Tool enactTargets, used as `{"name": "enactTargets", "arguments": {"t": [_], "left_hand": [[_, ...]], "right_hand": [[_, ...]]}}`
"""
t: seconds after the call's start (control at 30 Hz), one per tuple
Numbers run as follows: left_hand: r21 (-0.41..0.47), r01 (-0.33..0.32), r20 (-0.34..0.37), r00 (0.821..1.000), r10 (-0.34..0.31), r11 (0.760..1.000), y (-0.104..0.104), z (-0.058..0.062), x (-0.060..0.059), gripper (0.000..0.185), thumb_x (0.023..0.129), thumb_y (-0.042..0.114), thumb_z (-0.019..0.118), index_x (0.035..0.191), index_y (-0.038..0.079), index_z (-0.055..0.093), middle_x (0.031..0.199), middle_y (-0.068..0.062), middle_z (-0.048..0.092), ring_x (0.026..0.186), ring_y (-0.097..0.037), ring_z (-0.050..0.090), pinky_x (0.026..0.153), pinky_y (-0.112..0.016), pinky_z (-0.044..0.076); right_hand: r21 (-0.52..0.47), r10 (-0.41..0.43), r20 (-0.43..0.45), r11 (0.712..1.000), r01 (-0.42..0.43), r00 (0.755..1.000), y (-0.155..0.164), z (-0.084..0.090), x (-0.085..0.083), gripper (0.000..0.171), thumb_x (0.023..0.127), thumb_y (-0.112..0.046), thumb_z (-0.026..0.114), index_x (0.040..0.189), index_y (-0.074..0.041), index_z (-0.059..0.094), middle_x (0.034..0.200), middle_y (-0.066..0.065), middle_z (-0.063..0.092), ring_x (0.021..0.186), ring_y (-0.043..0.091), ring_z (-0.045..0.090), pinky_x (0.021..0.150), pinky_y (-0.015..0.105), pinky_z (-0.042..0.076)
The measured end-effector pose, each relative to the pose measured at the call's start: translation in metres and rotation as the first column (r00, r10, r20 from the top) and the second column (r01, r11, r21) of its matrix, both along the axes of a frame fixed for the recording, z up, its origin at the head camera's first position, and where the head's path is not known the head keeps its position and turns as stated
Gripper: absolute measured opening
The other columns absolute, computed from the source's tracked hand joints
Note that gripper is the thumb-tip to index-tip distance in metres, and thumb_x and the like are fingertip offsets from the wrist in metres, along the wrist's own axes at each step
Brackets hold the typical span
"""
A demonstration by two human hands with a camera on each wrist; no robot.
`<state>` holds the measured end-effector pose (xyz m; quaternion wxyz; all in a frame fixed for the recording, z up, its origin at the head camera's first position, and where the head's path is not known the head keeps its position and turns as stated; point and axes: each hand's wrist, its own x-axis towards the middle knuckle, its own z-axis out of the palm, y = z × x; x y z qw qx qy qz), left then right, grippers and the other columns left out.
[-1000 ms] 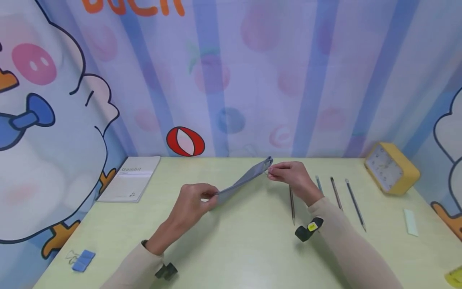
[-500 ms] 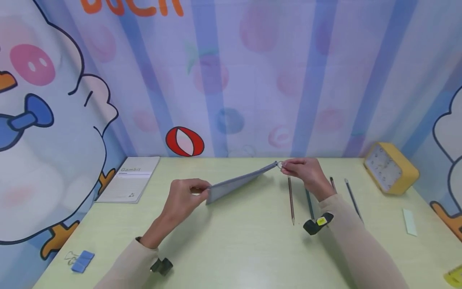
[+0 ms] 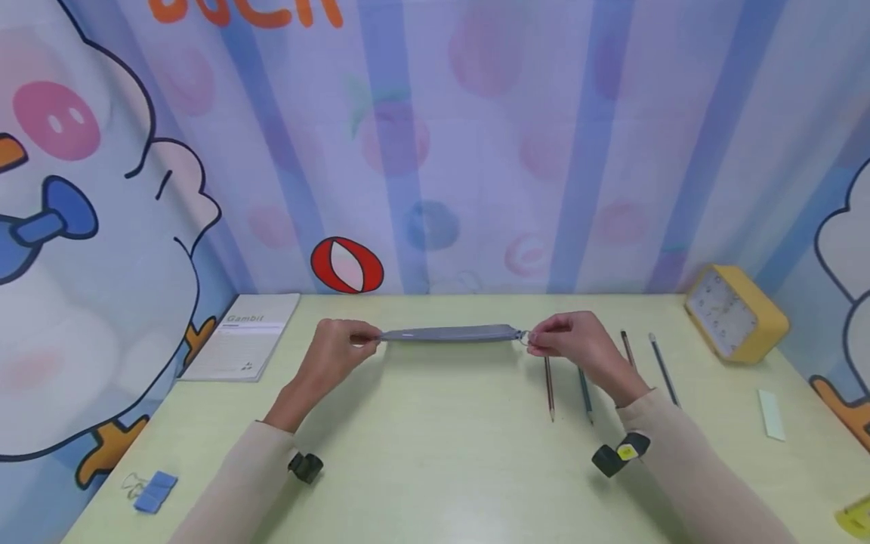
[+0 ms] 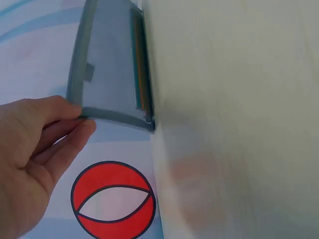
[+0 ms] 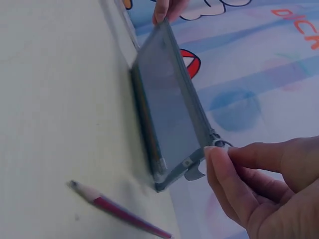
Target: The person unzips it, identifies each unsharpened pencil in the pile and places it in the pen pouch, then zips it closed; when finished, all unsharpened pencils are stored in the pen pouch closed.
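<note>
Together, both hands stretch a grey pencil pouch (image 3: 448, 333) level above the tabletop (image 3: 442, 453) — the left hand (image 3: 336, 351) pinches its left end, and the right hand (image 3: 578, 344) pinches the metal ring (image 3: 525, 337) of the zipper pull at its right end. Seen from the wrist views, the pouch stands on edge, its lower edge at the tabletop. Four pencils (image 3: 548, 387) lie just beside the right hand — a yellow clock (image 3: 737, 313) stands further right, a booklet (image 3: 245, 344) to the left.
</note>
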<state>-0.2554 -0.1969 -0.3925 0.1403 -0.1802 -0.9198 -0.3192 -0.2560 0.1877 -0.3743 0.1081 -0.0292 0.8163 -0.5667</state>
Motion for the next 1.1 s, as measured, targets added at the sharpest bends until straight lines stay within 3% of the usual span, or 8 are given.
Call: {"name": "enactTargets", "arguments": {"t": [0.1, 0.2, 0.4, 0.83, 0.93, 1.1], "left_hand": [[-0.142, 0.067, 0.075, 0.996, -0.057, 0.988, -0.003, -0.002, -0.002, 0.016, 0.085, 0.004, 0.077, 0.101, 0.007, 0.081, 0.094, -0.007, 0.079, 0.082, -0.015, 0.074, 0.074, -0.029, 0.061], [-0.269, 0.134, 0.143, 0.985, -0.098, 0.954, -0.002, -0.004, -0.003, 0.018, 0.083, 0.002, 0.079, 0.100, 0.007, 0.081, 0.095, -0.006, 0.080, 0.086, -0.015, 0.075, 0.076, -0.028, 0.060], [-0.394, 0.193, 0.208, 0.971, -0.117, 0.899, 0.002, -0.011, -0.002, 0.023, 0.082, 0.001, 0.080, 0.103, 0.008, 0.081, 0.102, -0.008, 0.079, 0.096, -0.018, 0.075, 0.081, -0.030, 0.060], [-0.348, 0.237, 0.233, 0.959, -0.161, 0.907, -0.002, -0.015, 0.003, 0.028, 0.083, 0.001, 0.079, 0.109, 0.010, 0.079, 0.106, -0.009, 0.078, 0.103, -0.019, 0.075, 0.078, -0.024, 0.059], [-0.340, 0.246, 0.246, 0.955, -0.167, 0.908, -0.001, -0.014, 0.004, 0.027, 0.083, 0.002, 0.079, 0.110, 0.009, 0.079, 0.105, -0.008, 0.079, 0.102, -0.019, 0.074, 0.081, -0.026, 0.059], [-0.322, 0.247, 0.285, 0.946, -0.155, 0.914, 0.000, -0.014, 0.005, 0.027, 0.085, 0.006, 0.078, 0.112, 0.008, 0.078, 0.108, -0.008, 0.078, 0.099, -0.015, 0.073, 0.073, -0.020, 0.055]], "right_hand": [[0.053, 0.032, 0.005, 0.998, -0.032, 0.999, -0.002, -0.008, 0.006, 0.022, 0.095, -0.010, 0.068, 0.111, 0.006, 0.069, 0.106, 0.016, 0.074, 0.090, 0.018, 0.077, 0.094, 0.040, 0.057], [0.135, 0.053, -0.027, 0.990, -0.049, 0.998, -0.005, -0.018, 0.008, 0.016, 0.093, -0.009, 0.070, 0.103, 0.004, 0.072, 0.099, 0.014, 0.075, 0.085, 0.020, 0.076, 0.085, 0.039, 0.060], [0.356, 0.126, -0.121, 0.931, -0.076, 0.985, -0.011, -0.035, 0.009, 0.008, 0.089, -0.012, 0.073, 0.090, -0.005, 0.077, 0.088, 0.005, 0.076, 0.073, 0.011, 0.069, 0.068, 0.028, 0.055], [0.431, 0.246, -0.188, 0.891, -0.145, 0.951, -0.023, -0.046, 0.018, 0.006, 0.088, -0.014, 0.076, 0.085, -0.010, 0.078, 0.074, 0.000, 0.070, 0.063, 0.011, 0.057, 0.057, 0.028, 0.047], [0.426, 0.263, -0.197, 0.890, -0.159, 0.944, -0.027, -0.047, 0.019, 0.006, 0.089, -0.015, 0.075, 0.088, -0.010, 0.078, 0.077, -0.001, 0.071, 0.066, 0.010, 0.060, 0.059, 0.027, 0.049], [0.420, 0.318, -0.242, 0.886, -0.197, 0.917, -0.028, -0.048, 0.019, 0.011, 0.092, -0.014, 0.072, 0.099, -0.009, 0.079, 0.092, 0.002, 0.077, 0.081, 0.010, 0.068, 0.069, 0.027, 0.054]]}}
